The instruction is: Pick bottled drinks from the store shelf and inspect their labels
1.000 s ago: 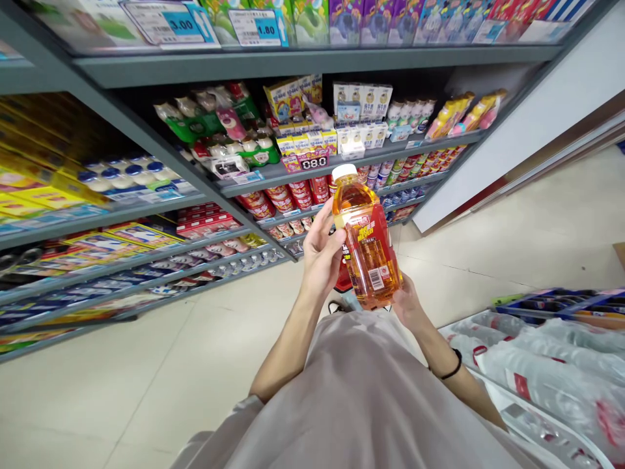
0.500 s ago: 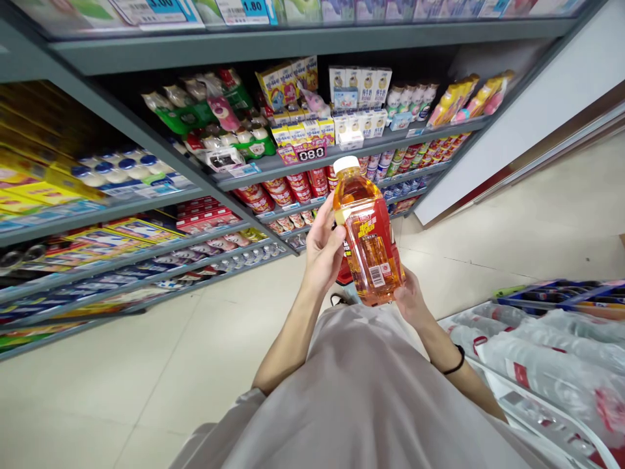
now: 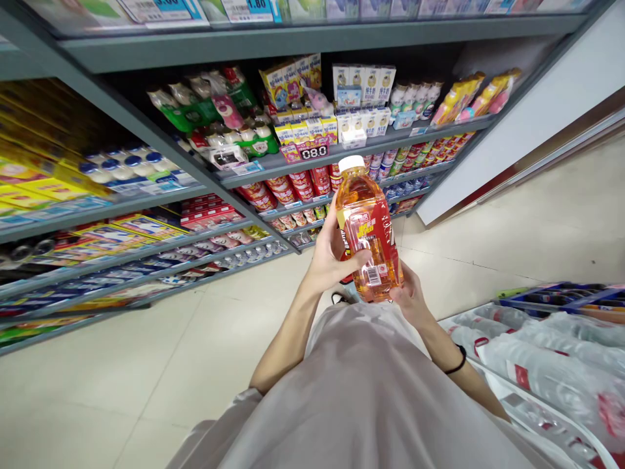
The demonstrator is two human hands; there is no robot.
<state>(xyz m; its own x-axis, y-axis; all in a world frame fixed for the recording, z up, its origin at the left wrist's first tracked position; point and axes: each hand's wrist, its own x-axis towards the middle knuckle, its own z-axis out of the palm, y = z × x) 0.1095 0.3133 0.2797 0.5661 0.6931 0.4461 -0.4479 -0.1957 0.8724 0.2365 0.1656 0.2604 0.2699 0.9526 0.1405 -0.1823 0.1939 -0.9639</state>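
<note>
A large clear drink bottle (image 3: 365, 218) with amber liquid, a white cap and a red label is held in front of my body, its cap end pointing toward the shelves. My left hand (image 3: 329, 257) grips its left side, the thumb laid across the label beside the barcode. Around the lower right of the bottle's base, my right hand (image 3: 409, 294) is closed; most of its fingers are hidden behind the bottle.
Ahead stands a grey shelf unit (image 3: 293, 44) with yellow milk cartons (image 3: 305, 132), green-wrapped bottles (image 3: 254, 140) and red cups (image 3: 300, 185). At right lie packs of large water bottles (image 3: 551, 365). Pale floor tiles (image 3: 161, 345) spread to the left.
My left thumb has moved from the bottle's upper left edge down across the label. The bottle has turned slightly, and the view has shifted a little.
</note>
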